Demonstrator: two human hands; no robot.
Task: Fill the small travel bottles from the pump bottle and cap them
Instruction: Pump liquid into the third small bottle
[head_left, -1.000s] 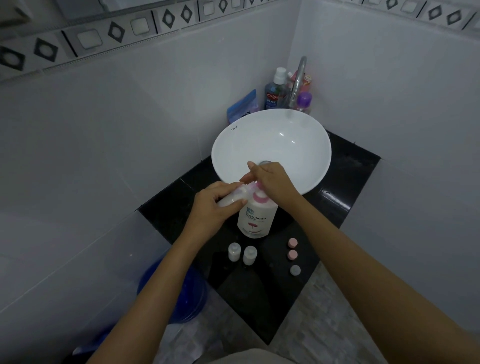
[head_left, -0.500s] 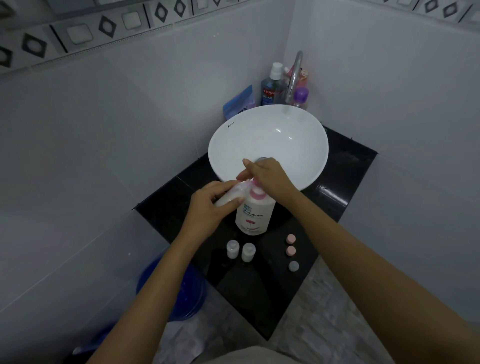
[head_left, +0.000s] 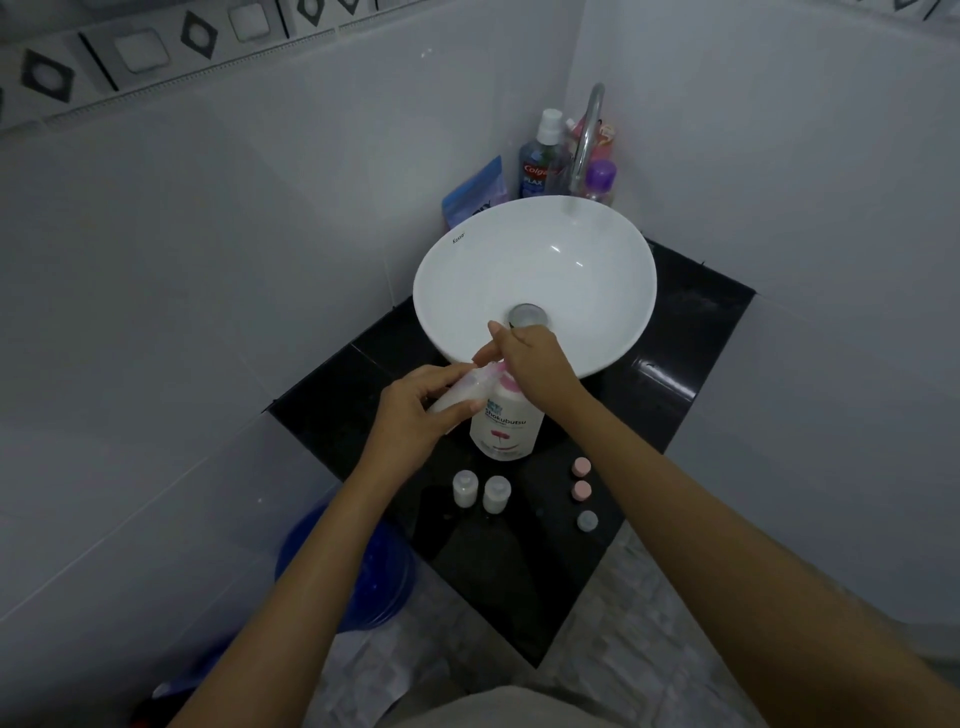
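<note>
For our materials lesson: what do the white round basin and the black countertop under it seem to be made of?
White round basin: probably glazed ceramic; glossy, with sharp light glints. Black countertop: likely polished stone or tile; dark mirror-like reflections and a visible seam.

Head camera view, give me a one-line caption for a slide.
Left hand holds a travel bottle at the pump bottle spout while right hand presses the pump.

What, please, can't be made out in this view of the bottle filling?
- Head view: the pump bottle nozzle is hidden under the right hand.
- The mouth of the travel bottle is covered by the left hand, so its fill level is unclear.
- The two standing bottles are too small to judge their contents.
</note>
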